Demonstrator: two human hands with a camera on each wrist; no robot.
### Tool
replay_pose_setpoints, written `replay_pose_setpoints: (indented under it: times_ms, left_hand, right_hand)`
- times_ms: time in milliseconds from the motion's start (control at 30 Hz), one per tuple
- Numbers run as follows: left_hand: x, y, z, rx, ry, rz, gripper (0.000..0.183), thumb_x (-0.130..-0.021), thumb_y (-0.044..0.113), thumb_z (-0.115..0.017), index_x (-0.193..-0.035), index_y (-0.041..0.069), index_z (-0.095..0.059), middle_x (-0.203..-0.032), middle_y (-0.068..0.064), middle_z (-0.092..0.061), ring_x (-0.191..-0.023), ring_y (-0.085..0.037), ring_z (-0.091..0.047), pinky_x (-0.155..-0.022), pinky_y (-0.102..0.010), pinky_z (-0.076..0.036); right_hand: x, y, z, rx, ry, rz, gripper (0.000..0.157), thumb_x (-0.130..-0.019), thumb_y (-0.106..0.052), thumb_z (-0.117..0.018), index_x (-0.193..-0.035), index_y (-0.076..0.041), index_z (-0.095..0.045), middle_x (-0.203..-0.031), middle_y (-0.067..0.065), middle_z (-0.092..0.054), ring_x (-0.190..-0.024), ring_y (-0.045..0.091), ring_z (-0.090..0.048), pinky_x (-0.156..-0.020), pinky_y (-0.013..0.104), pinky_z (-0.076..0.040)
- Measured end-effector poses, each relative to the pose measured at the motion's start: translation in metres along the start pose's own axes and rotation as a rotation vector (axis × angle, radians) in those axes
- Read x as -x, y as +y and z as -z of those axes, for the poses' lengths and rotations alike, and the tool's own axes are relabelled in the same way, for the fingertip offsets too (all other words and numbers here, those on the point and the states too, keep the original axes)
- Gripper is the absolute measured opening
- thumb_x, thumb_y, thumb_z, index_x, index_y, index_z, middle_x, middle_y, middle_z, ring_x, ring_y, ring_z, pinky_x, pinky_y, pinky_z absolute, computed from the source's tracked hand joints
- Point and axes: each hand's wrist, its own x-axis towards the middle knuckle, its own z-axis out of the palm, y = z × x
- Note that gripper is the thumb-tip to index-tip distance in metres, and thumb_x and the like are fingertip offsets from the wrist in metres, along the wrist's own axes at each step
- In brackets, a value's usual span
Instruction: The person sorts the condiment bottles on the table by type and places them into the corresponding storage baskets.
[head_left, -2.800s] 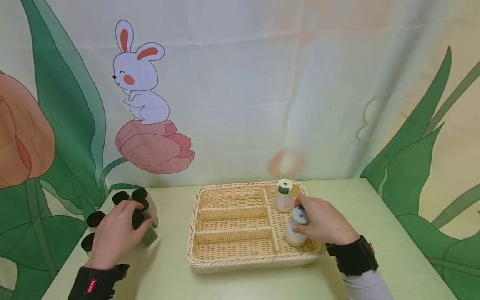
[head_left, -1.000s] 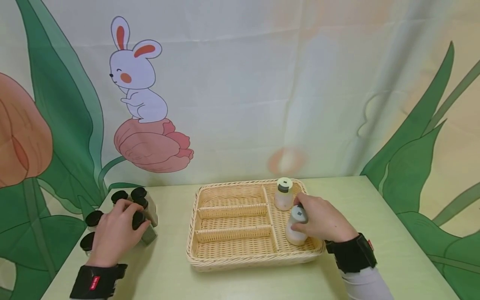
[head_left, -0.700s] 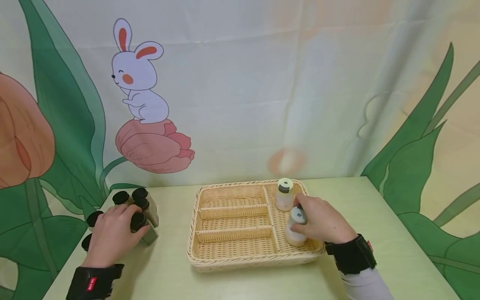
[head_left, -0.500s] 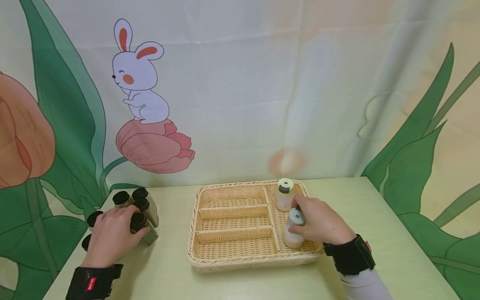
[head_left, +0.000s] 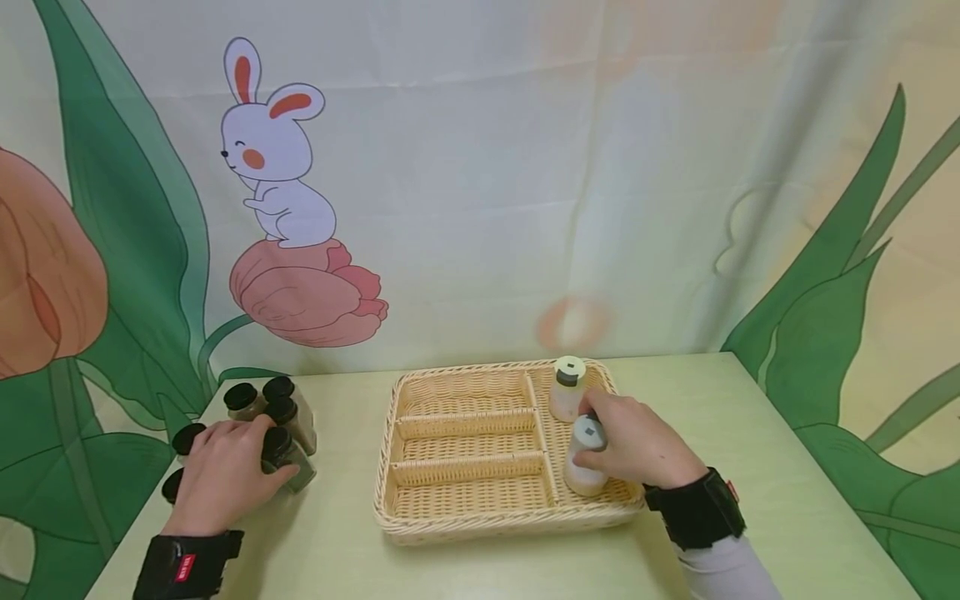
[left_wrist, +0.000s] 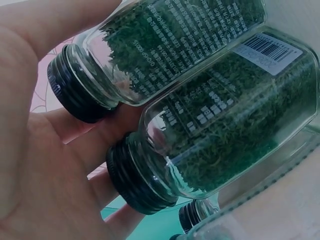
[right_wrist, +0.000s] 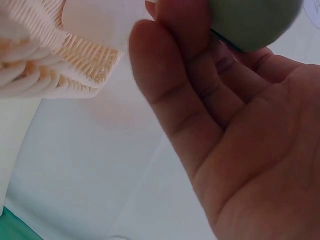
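Note:
In the head view my right hand (head_left: 637, 437) grips a small white-capped seasoning bottle (head_left: 583, 477) at the front of the basket's right-hand compartment. Its pale green-grey cap (right_wrist: 255, 22) shows past the fingers in the right wrist view. Behind it stands a similar bottle with a pale yellow cap (head_left: 567, 400). My left hand (head_left: 225, 483) is among black-lidded glass jars at the table's left. Close up, two jars of dried green herbs, a lower one (left_wrist: 225, 135) and an upper one (left_wrist: 180, 45), lie across that hand; its thumb and fingers curve about the upper jar's neck.
The wicker basket (head_left: 480, 527) has three stacked compartments on its left side and one long one on its right. More spice jars (head_left: 243, 402) stand behind and left of my left hand. A printed cloth (head_left: 480, 208) hangs at the table's back edge.
My right hand has shifted the bottle slightly left inside the compartment. The left hand stays among the jars, its thumb a little lower against the nearest one.

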Motion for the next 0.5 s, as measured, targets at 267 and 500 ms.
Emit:
replay_pose_setpoints:
  times_ms: [267,500]
  left_hand:
    - [-0.0002,0.0003,-0.0013,0.002,0.006,-0.002,0.072,-0.062,0.047,-0.086,-0.109,-0.002,-0.062,-0.093,-0.021,-0.068,-0.099,-0.047,-0.059,-0.092,-0.067,-0.034]
    - [-0.0014,0.0003,-0.003,0.015,0.006,0.005,0.072,-0.062,0.046,-0.086,-0.108,-0.003,-0.062,-0.095,-0.025,-0.067,-0.1,-0.049,-0.058,-0.094,-0.068,-0.034]
  right_hand:
    - [-0.0018,0.0,-0.0025,-0.004,-0.008,-0.012,0.051,-0.07,-0.03,-0.086,-0.107,-0.013,-0.056,-0.092,-0.005,-0.059,-0.079,0.011,-0.054,-0.068,0.028,-0.048]
    - [-0.003,-0.001,-0.0023,0.001,-0.018,-0.027,0.052,-0.07,-0.031,-0.086,-0.108,-0.013,-0.056,-0.091,-0.005,-0.059,-0.079,0.01,-0.054,-0.068,0.029,-0.048]
